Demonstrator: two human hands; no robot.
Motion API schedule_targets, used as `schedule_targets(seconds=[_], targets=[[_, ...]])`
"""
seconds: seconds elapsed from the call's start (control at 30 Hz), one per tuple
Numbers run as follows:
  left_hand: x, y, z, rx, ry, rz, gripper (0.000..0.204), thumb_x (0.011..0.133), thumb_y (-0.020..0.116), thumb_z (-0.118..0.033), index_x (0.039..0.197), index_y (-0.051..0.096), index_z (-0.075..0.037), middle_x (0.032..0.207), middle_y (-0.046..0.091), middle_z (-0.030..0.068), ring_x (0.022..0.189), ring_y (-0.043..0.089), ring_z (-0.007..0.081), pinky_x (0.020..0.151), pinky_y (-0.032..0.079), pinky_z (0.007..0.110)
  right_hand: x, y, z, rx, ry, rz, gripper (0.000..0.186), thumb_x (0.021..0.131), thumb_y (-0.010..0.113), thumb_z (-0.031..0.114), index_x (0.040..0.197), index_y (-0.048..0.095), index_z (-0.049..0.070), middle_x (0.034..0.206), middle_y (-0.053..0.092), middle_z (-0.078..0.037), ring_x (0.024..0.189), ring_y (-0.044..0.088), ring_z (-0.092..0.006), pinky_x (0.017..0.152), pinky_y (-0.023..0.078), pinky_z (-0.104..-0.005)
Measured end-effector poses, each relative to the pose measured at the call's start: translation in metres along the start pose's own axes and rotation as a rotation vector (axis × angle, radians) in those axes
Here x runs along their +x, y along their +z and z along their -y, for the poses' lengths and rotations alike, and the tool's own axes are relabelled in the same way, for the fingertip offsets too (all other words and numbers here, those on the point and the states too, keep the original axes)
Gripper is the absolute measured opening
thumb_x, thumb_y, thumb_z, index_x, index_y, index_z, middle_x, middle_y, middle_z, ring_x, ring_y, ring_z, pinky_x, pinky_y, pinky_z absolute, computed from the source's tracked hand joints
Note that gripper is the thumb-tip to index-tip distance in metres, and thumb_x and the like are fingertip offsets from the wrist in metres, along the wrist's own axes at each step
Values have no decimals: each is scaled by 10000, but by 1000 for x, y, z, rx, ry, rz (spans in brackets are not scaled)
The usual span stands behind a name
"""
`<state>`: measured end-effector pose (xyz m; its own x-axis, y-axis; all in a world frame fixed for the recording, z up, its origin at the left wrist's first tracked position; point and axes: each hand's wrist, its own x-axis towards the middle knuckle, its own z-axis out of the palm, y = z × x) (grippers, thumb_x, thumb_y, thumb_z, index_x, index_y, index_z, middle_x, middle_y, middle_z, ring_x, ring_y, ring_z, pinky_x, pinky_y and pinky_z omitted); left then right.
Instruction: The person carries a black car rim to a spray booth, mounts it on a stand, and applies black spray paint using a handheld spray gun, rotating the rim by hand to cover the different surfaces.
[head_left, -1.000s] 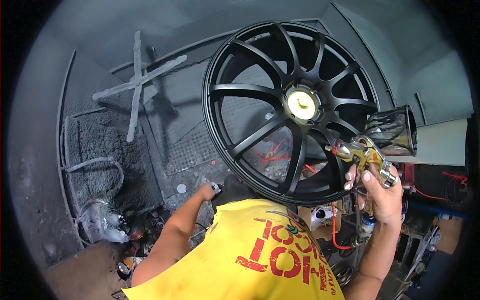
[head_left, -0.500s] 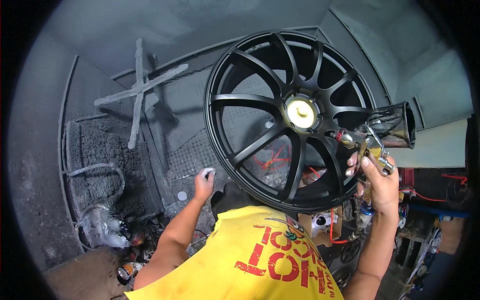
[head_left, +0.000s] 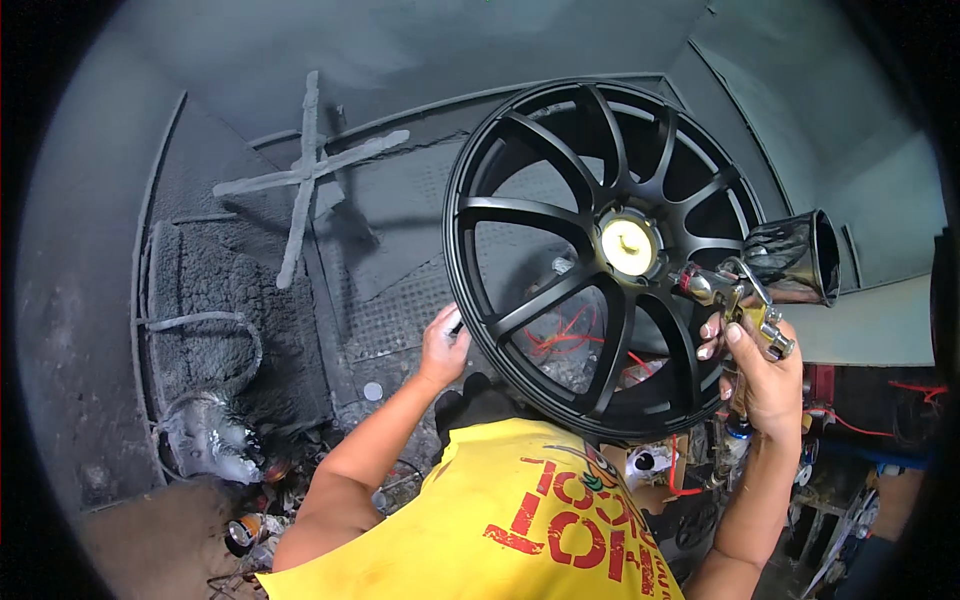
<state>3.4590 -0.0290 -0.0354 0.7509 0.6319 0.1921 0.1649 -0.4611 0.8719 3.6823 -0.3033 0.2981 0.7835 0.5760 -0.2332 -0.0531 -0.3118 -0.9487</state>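
A matte black multi-spoke car wheel (head_left: 530,212) stands upright in front of me, with a pale yellow plug in its hub (head_left: 628,245). My left hand (head_left: 443,347) grips the wheel's lower left rim edge. My right hand (head_left: 765,375) is closed on a metal spray gun (head_left: 728,292) whose nozzle points at the spokes just right of the hub. A glossy black paint cup (head_left: 795,258) sits on top of the gun. My yellow shirt (head_left: 520,510) with red print fills the lower middle of the view.
Grey, paint-crusted booth walls surround the wheel. A coated cross-shaped bracket (head_left: 300,180) and a mesh panel (head_left: 390,305) lie behind it. A crusted hose (head_left: 205,325) hangs at left, cans (head_left: 240,530) sit on the floor, and red cables (head_left: 855,425) and clutter are at right.
My left hand rose from below the wheel and took hold of its lower left rim. The wheel sits slightly lower and to the right in view. The spray gun stays near the hub.
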Motion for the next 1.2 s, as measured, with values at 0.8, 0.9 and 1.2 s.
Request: schedule_targets(seconds=[0.8,0.9,1.2], targets=[[-40,15,-19,-49,75,41,272,819,645,-26,1077,633,55,1200,616,244,1120,615,410,978,488,411,-23,33,41,80,-20,193,573,916,696,129,1401,484,-90,1014,680,-122,887,640,-159,801,521,-270],[-41,15,-35,-30,95,89,265,834,633,-36,1087,630,40,1208,589,233,1137,593,412,965,488,420,-25,32,41,69,33,155,591,901,715,138,1396,489,-91,1011,681,-129,892,640,-165,833,514,-295],[-71,27,-46,59,107,179,283,832,642,-76,1102,605,3,1209,537,223,1089,582,442,913,509,467,-43,37,38,194,75,317,620,900,723,119,1406,459,-124,1007,666,-136,919,621,-182,848,506,-314]])
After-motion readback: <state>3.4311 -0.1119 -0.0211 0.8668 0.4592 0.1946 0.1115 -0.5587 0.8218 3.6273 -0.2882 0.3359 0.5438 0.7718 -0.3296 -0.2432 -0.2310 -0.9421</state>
